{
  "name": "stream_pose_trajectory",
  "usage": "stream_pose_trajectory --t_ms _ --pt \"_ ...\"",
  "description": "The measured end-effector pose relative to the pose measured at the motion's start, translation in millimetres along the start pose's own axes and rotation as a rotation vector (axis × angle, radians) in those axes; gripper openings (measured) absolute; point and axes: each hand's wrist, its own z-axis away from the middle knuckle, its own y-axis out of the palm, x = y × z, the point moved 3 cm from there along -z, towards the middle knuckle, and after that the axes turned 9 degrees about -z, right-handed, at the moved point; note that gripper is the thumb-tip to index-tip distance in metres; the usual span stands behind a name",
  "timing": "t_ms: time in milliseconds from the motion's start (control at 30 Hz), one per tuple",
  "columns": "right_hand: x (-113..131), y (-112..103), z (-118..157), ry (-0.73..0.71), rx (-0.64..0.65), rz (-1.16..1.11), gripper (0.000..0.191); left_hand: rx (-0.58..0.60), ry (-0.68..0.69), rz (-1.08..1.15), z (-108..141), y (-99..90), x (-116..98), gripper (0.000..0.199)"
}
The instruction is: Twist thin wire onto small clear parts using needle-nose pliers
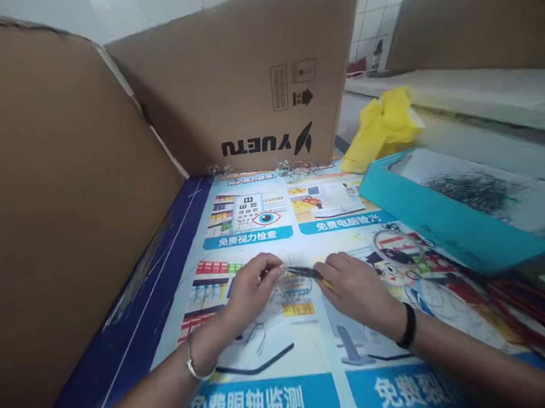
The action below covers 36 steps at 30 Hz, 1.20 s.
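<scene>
In the middle of the head view, my right hand is closed around the handles of a pair of pliers. Their dark, narrow jaws point left. My left hand is closed in a pinch between thumb and forefinger, right at the plier tips. Something small and thin sits in that pinch, too blurred to name. Thin wire scraps lie on the printed poster sheet below my hands. My left wrist carries a silver bangle, my right wrist a black band.
Cardboard panels stand at the left and back. To the right is a turquoise box holding a heap of short dark wire pieces. Behind it lies a crumpled yellow bag. Red and dark wires bundle at the right edge.
</scene>
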Motion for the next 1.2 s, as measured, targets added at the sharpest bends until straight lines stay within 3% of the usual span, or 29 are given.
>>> stream_pose_trajectory --t_ms 300,533,1200 --pt "-7.6 -4.9 -1.8 -0.114 -0.036 -0.036 0.012 -0.020 0.156 -0.109 0.1 -3.2 0.1 0.007" --pt "-5.1 -7.3 -0.2 -0.240 -0.040 -0.073 0.015 0.051 0.322 -0.103 -2.5 -6.6 -3.6 0.012" --pt "5.4 -7.6 2.0 -0.441 -0.105 -0.065 0.017 0.285 0.214 0.188 -2.2 -7.5 -10.7 0.009"
